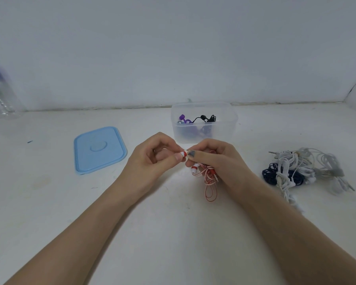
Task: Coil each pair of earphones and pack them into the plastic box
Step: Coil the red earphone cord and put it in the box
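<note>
red-and-white earphones [209, 177] half hidden under right hand [218, 159]
both hands pinch one glossy bud; left hand [152, 159] at nine o'clock, frosted plastic box [203, 132] at twelve.

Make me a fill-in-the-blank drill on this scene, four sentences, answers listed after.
1. Both hands hold the ____ and white earphones.
2. The blue lid lies to the ____ of the plastic box.
3. The plastic box already holds purple and ____ earphones.
4. The heap of uncoiled earphones lies beside the ____ hand.

Answers: red; left; black; right
</note>
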A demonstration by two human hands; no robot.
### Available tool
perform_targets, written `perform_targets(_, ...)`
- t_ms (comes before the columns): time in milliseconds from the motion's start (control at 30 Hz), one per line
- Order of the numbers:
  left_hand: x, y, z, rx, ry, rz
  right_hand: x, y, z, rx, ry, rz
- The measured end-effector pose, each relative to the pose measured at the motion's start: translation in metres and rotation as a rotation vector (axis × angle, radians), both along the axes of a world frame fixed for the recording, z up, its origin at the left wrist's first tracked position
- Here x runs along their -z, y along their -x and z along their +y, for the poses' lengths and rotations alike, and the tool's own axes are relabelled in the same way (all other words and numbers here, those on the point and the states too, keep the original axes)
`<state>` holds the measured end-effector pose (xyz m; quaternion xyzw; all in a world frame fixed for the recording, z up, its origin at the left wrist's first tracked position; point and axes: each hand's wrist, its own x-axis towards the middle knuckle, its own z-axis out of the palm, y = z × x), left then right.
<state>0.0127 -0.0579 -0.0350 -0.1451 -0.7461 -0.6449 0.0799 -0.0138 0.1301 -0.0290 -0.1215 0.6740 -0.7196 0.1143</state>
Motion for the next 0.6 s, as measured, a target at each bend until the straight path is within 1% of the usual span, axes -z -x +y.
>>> perform_targets(300,0.007,0.004,0.003,-0.041,-0.004,0.002,0.002,0.001,-0.001,0.010,0.029,0.007)
perform_targets(467,0.008,0.009,0.004,0.007,-0.165,-0.099,0.003,0.002,0.000,0.006,0.028,0.008)
perform_targets(600,0.008,0.011,0.005,0.068,-0.321,-0.267,0.003,0.002,-0.001,0.014,0.030,0.010)
